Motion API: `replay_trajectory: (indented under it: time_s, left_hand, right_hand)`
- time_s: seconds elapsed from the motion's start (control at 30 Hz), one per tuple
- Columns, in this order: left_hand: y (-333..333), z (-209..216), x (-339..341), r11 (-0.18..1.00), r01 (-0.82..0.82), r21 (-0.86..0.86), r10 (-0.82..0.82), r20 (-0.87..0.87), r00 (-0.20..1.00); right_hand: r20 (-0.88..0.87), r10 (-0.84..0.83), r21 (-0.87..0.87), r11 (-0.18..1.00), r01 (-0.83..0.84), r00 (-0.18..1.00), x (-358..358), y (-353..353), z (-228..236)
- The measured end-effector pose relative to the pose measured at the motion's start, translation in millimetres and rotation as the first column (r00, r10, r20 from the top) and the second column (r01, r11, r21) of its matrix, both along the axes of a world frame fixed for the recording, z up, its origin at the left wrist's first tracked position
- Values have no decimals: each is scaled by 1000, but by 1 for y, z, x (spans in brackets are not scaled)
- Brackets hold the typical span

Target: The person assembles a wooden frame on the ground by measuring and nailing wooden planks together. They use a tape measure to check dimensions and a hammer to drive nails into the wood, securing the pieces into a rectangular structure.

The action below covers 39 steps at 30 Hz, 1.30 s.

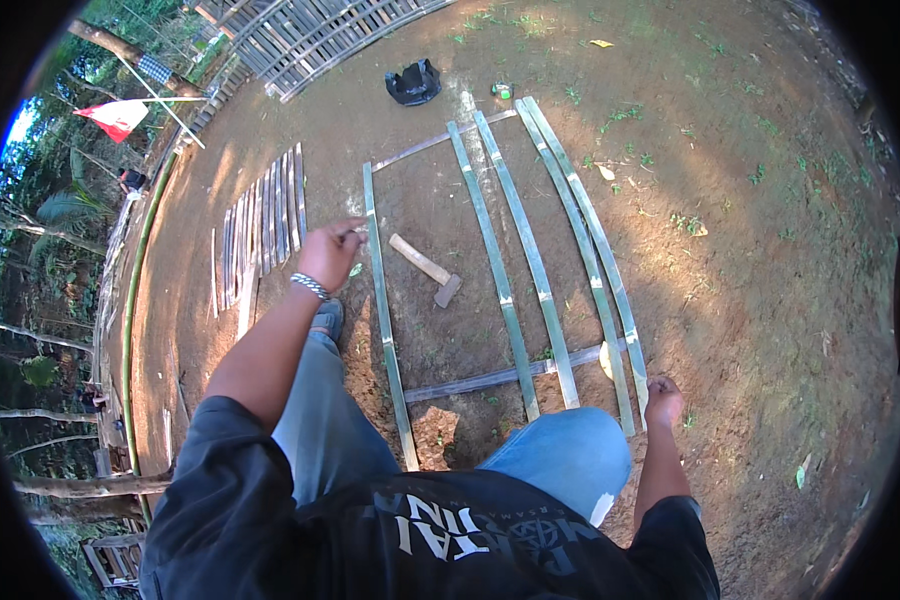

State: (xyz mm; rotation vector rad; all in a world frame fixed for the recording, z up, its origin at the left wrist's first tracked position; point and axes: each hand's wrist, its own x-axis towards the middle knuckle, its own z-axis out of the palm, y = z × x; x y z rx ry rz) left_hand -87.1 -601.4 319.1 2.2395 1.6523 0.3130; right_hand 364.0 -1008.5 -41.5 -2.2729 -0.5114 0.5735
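The right strip (619, 298) lies to the left of the right hand (663, 402), and its near end is just beside this hand. Its long axis runs away from the person, with the far end leaning to the left. The right hand is clearly the nearer one to it; the left hand (331, 255) is well apart, on the other side of the frame of strips. The right strip lies close along its neighbour (597, 283), and both cross over the near slat (485, 380), which runs sideways on the ground.

The right hand is closed, with its fingers curled in. Whether it touches the end of the strip, or pinches it, one cannot tell, because the hand itself hides the inner side.

The left hand is partly open: the index finger is stretched forward, the thumb is a little apart from it, and the other fingers are folded. Its fingertips are at the left strip (383, 320), toward the far part of it; if they touch it, or hold something small, cannot be told. The left strip also runs from near to far. Just right of it lies the hammer (425, 265) on the ground, its handle pointing forward and left, its head nearer to the middle strips (502, 290).
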Motion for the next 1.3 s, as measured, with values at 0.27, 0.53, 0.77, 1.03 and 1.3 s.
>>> replay_trajectory:
  time_s: [0.27,0.53,0.77,1.03,1.3]
  left_hand:
    - [44,49,-11,913,167,-371,-285,-290,914]
    - [192,-25,-43,879,187,-439,-339,-298,892]
    - [370,-106,-70,853,244,-462,-441,-386,810]
    - [579,-172,-3,929,304,-212,-352,-246,903]
    - [725,-220,72,968,236,-85,-245,-116,963]
  right_hand:
    - [-80,-221,-1,975,222,972,-15,-67,-10]
    - [-66,329,-178,925,-335,942,-56,30,71]
    - [-63,802,-409,522,-749,593,-161,248,117]
    - [-292,595,-507,568,-648,749,-355,427,109]
    - [-427,500,-563,505,-654,753,-413,496,127]
